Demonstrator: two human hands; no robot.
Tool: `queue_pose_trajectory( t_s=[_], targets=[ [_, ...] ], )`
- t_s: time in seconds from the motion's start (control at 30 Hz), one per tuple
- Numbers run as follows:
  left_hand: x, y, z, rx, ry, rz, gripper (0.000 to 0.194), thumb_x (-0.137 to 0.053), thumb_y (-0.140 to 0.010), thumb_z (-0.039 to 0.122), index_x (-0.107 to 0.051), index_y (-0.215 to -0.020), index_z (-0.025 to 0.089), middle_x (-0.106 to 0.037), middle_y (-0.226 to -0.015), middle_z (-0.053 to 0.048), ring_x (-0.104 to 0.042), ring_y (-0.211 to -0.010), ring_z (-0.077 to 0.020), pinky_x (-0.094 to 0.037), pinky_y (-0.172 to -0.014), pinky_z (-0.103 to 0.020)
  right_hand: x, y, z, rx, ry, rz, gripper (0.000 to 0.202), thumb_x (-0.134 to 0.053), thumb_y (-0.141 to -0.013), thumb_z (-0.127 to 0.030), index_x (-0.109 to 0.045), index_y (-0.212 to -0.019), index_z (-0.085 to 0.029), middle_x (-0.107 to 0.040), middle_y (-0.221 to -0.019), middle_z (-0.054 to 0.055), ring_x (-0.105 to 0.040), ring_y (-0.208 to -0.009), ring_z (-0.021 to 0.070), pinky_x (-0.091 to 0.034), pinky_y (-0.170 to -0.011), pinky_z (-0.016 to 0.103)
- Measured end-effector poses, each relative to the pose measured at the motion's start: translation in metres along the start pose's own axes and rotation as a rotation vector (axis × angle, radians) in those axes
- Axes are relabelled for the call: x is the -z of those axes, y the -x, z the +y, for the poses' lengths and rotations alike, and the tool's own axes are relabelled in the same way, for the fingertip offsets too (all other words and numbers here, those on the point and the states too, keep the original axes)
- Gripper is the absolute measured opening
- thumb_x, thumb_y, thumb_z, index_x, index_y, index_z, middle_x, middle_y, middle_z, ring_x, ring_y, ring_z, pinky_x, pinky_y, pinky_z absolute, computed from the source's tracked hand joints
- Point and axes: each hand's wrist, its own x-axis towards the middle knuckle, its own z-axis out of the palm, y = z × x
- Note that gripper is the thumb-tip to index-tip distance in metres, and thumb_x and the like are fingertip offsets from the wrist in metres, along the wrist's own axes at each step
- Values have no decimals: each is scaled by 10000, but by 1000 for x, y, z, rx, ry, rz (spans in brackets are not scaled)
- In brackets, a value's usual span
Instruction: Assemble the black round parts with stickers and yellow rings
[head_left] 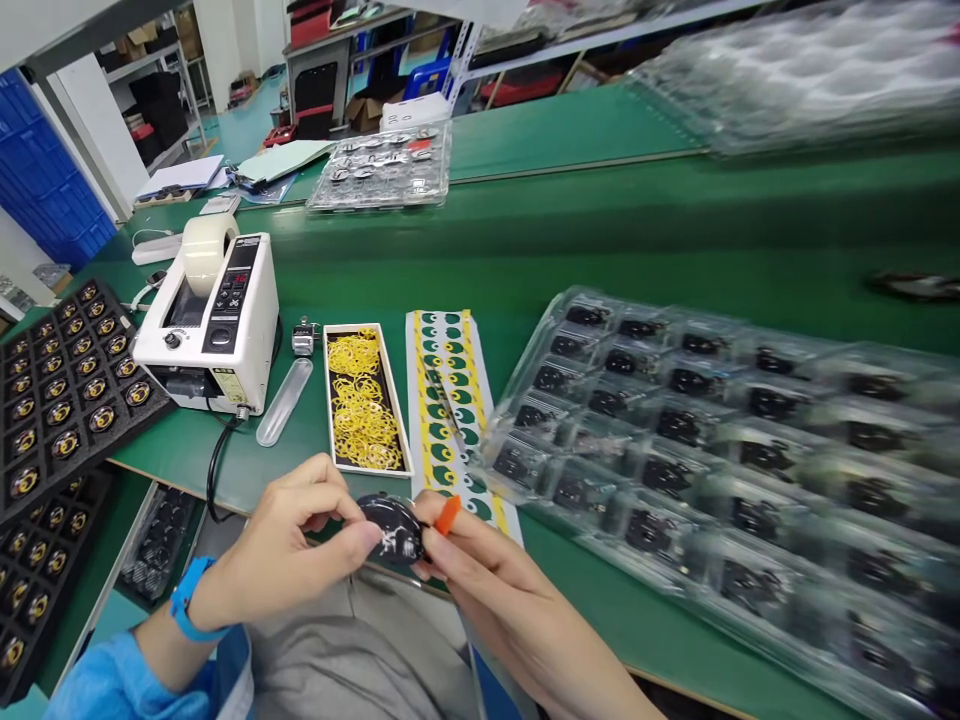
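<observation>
A small round black part [391, 530] is held between both hands just in front of the table's near edge. My left hand [289, 545] pinches its left side with thumb and fingers. My right hand [480, 570] grips its right side; an orange finger cot [448, 514] covers one fingertip. Just beyond the hands lie a strip of yellow and green stickers [450, 400] and a shallow box of yellow rings [362, 398].
A white tape dispenser [214, 320] stands at the left on the green table [600, 260]. Black trays of round parts [64, 380] sit far left. Clear blister trays holding black parts [720, 450] fill the right. Another clear tray [382, 168] lies farther back.
</observation>
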Motion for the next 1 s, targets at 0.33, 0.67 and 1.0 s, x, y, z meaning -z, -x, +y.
queue_pose_trajectory(
  t_s=[0.33,0.67,1.0],
  targets=[
    [-1,-2,0,-3,-14,19,223,-610,-884,217,-580,-670,165,-432,-741,18,-401,-638,-110,-311,-582,-256,-4,1,-5,-30,-47,26,502,-673,-818,-734,-662,-801,-232,-525,-777,10,-469,-734,173,-426,-680,266],
    [-10,2,3,16,-345,176,292,-660,-848,240,-442,-661,192,-406,-721,39,-421,-630,-113,-317,-591,-255,-4,1,-2,54,0,61,467,-660,-859,-698,-681,-806,-234,-550,-785,13,-499,-735,171,-422,-680,259],
    [-1,2,2,-342,-208,360,74,-673,-908,220,-702,-841,211,-689,-993,-59,-648,-914,-187,-513,-803,-313,-7,5,-9,12,-164,44,443,-742,-811,-661,-694,-762,-223,-534,-752,6,-480,-690,146,-419,-645,243]
  ],
)
